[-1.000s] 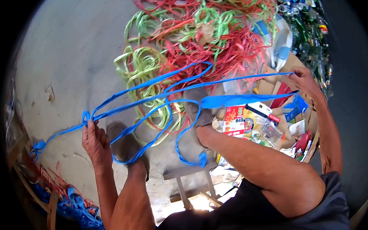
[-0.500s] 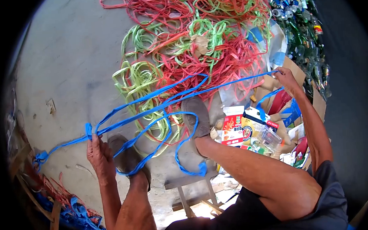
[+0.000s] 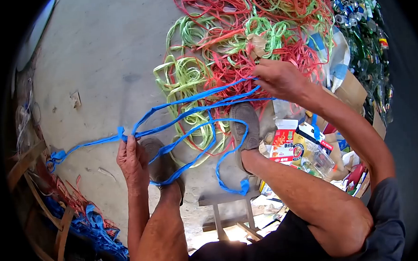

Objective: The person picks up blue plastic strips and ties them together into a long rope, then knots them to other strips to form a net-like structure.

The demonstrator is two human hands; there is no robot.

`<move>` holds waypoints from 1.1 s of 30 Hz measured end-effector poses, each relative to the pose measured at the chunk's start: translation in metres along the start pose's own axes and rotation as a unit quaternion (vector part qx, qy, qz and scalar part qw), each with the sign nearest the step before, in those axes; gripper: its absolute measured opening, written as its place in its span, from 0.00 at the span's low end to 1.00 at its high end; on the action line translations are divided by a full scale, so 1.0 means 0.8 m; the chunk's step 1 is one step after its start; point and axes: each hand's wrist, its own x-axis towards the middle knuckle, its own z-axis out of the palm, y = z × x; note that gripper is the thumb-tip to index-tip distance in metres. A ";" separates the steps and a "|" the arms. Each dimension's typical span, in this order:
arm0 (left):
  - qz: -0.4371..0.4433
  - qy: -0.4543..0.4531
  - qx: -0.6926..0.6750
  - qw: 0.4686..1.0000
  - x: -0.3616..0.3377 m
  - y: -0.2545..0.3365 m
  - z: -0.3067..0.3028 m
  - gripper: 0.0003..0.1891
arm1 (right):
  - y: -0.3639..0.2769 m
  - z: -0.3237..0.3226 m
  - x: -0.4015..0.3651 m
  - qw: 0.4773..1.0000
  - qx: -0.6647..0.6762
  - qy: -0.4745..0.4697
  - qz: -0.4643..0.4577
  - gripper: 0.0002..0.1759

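Note:
Blue plastic strapping (image 3: 185, 115) runs in several long strands between my two hands. My left hand (image 3: 133, 159) pinches it beside a small blue knot, left of my left shoe. From that knot a strand trails left to a blue bunch (image 3: 57, 157) on the floor. My right hand (image 3: 281, 78) is closed round the far ends of the strands, over the red strapping pile. A looser blue loop (image 3: 218, 123) hangs across my shoes and ends in a small tab near the wooden stool. The right fingertips are partly hidden.
Piles of red strapping (image 3: 243, 68) and green strapping (image 3: 188, 75) lie ahead. Cans and bottles (image 3: 363, 39) are heaped at the right, beside flattened boxes and packaging (image 3: 284, 143). A wooden stool (image 3: 228, 199) stands between my legs. Wooden slats (image 3: 62, 239) and more blue strapping (image 3: 96, 228) are at lower left.
My right hand has moved left and inward from the far right, now gathering the strands over the red pile. My left hand still pinches the knot end. The whole view has shifted somewhat.

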 end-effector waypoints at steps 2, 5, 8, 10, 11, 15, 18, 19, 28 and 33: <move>-0.002 -0.001 -0.003 1.000 -0.002 0.001 0.000 0.10 | -0.014 0.028 0.029 0.999 -0.031 -0.029 -0.013 0.10; -0.005 -0.004 -0.006 1.000 -0.005 0.001 -0.002 0.10 | -0.018 0.056 0.039 0.997 -0.043 -0.051 -0.031 0.10; -0.005 -0.014 -0.015 1.000 -0.003 0.000 -0.003 0.10 | -0.026 0.070 0.025 0.997 -0.037 -0.071 -0.021 0.09; -0.023 -0.012 -0.021 0.999 -0.007 0.004 0.001 0.11 | -0.028 0.084 0.015 0.995 -0.057 -0.083 -0.001 0.08; -0.024 -0.013 -0.020 0.999 -0.008 0.003 0.001 0.11 | -0.025 0.092 0.012 0.993 -0.076 -0.091 0.001 0.08; -0.026 -0.009 -0.019 0.999 -0.009 0.005 0.000 0.12 | -0.024 0.099 0.008 0.995 -0.063 -0.079 0.009 0.07; -0.022 -0.009 -0.016 1.000 -0.007 0.002 -0.002 0.13 | -0.022 0.086 0.011 0.997 0.058 -0.049 0.017 0.05; -0.020 -0.012 -0.013 1.000 -0.006 0.000 -0.003 0.13 | -0.021 0.083 0.014 0.993 0.106 -0.040 0.020 0.05; -0.040 0.001 -0.009 0.999 -0.008 -0.005 -0.003 0.14 | -0.062 -0.026 0.075 0.876 0.445 -0.057 0.175 0.10; -0.043 -0.008 -0.011 0.999 -0.009 -0.009 -0.006 0.14 | -0.054 -0.059 0.096 0.830 0.536 0.004 0.158 0.12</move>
